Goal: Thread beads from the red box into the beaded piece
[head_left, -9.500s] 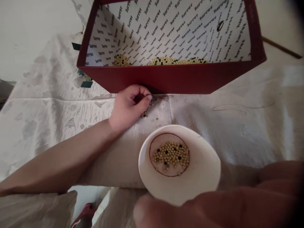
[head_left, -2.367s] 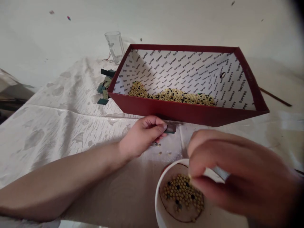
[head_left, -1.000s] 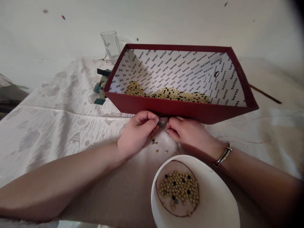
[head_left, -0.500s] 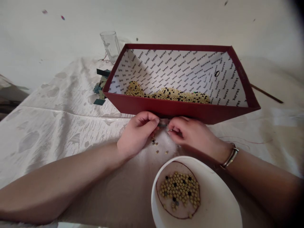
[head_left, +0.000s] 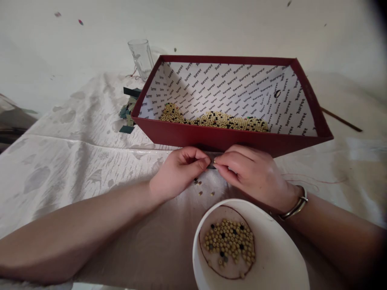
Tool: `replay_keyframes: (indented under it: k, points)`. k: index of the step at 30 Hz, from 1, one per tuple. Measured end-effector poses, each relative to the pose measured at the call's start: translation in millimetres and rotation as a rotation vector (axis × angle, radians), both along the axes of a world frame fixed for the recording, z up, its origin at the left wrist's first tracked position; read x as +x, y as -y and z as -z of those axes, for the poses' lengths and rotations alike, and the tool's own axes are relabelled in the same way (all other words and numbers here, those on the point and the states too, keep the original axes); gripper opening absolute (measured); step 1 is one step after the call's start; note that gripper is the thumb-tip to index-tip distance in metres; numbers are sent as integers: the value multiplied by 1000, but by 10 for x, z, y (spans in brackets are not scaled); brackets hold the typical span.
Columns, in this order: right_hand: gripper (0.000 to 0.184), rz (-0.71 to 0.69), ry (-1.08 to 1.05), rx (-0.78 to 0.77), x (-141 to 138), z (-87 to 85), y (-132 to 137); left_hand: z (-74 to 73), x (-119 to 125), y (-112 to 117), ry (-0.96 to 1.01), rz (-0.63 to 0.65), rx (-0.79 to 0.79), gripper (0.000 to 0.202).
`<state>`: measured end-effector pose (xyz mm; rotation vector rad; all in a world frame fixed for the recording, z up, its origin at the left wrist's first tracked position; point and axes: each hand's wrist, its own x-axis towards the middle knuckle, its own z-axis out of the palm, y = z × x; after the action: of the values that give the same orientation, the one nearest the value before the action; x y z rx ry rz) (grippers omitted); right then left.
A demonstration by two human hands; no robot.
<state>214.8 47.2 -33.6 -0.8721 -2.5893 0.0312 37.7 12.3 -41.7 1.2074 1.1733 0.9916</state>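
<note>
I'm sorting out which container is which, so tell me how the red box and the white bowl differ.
The red box is rectangular with straight walls and printed lining; the white bowl is round and plain. The box sits beyond the hands, by the wall; the bowl sits nearest the camera. The beads in the box lie in a long heap along its near wall; the beads in the bowl form a small patch. Both hold cream and black beads.

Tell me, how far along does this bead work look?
Early. A few loose beads lie on the cloth beneath the hands. The left hand and right hand pinch something tiny between them. The bowl and red box still hold many beads.
</note>
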Motion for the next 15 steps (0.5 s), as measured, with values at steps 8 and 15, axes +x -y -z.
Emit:
replay_keyframes:
  k: [8, 15]
  points:
    - [17, -35, 41, 18, -21, 5, 15, 34, -9, -7, -5, 4, 6, 15]
    - [20, -3, -36, 51, -6, 37, 0, 41, -11, -6, 3, -16, -9, 18]
